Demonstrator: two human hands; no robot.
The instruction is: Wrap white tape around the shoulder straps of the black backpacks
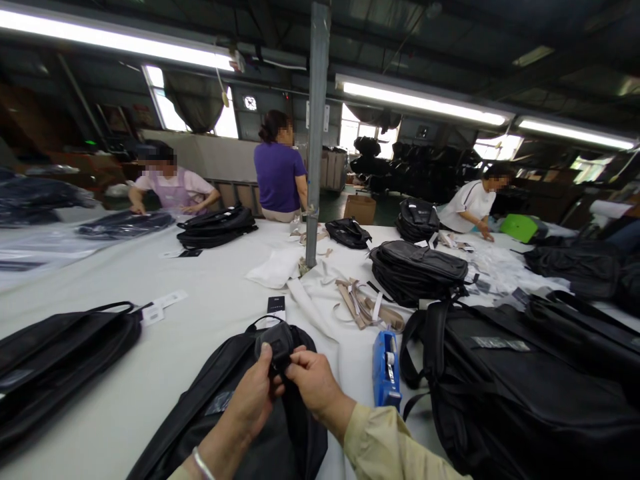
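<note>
Workshop under fluorescent strip lights. A long white cloth-covered worktable (200, 313) ran away from the camera. I logged a black fabric backpack (220, 407) lying on it at 6 o'clock, top end toward 12. The left hand (255, 397) was clenched on a black padded piece (274, 340) at the backpack's top, fingers curled round its left side. The right hand (315, 383), with a beige sleeve behind it, pinched the same piece from the right between thumb and forefinger. I noted the two hands close together, nearly touching.

Just beside the backpack at 3 o'clock stood a blue plastic tape dispenser (385, 367). Past it, at 3 to 4 o'clock, was a heap of large black backpacks (525, 393). A flat black bag (60, 353) lay well apart at 9 o'clock. A grey metal post (316, 133) rose from the table at 12 o'clock. Three people worked along the far edge, at 10, 12 and 2 o'clock.
</note>
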